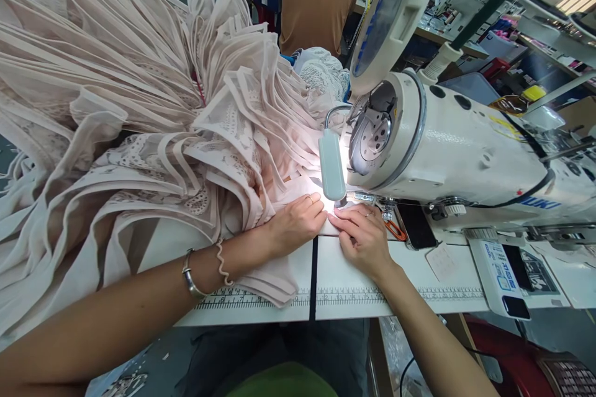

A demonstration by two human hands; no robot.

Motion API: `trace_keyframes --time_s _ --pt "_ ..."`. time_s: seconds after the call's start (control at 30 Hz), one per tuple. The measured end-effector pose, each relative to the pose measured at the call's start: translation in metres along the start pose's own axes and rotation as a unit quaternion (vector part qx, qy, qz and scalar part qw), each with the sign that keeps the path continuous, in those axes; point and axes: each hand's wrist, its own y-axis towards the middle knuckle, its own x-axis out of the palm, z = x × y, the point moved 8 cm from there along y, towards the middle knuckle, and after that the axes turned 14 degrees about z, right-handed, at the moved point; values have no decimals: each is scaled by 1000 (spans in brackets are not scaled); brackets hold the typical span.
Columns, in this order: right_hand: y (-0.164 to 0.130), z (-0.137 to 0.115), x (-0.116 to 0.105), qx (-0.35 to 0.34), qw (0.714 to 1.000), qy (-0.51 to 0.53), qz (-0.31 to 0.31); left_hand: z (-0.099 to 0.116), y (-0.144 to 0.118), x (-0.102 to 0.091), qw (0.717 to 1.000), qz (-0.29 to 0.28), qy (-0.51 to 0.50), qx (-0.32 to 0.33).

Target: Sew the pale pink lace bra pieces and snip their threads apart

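Observation:
A large heap of pale beige lace-trimmed garment pieces (242, 115) spreads across the left of the table. In front of the white sewing machine (465, 142), my left hand (300, 222) is closed on the edge of a pale fabric piece (298, 189) under the lamp glow. My right hand (365, 239) is closed beside it, its bent fingertips pinching the fabric edge just in front of the presser foot area. The fingertips of both hands nearly meet. A grey-green lamp (332, 164) hangs over this spot and hides the needle.
Beside the machine base lie a dark phone (416, 224), orange-handled snips (395, 231) and a paper scrap (442, 262). A control box (498, 276) sits at the right. A printed ruler (354, 296) runs along the front edge. Behind the heap stands a person in brown (316, 0).

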Motion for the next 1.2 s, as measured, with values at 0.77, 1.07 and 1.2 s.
trace_keyframes --time_s 0.77,1.07,1.2 --pt "-7 12 8 43 999 7 -19 -20 -17 19 983 -141 -94 -72" --pt "-8 20 20 72 993 -12 -89 -31 -11 24 977 -140 -104 -126" --pt "-8 25 25 103 986 -22 -132 -34 -7 24 974 -139 -95 -154"
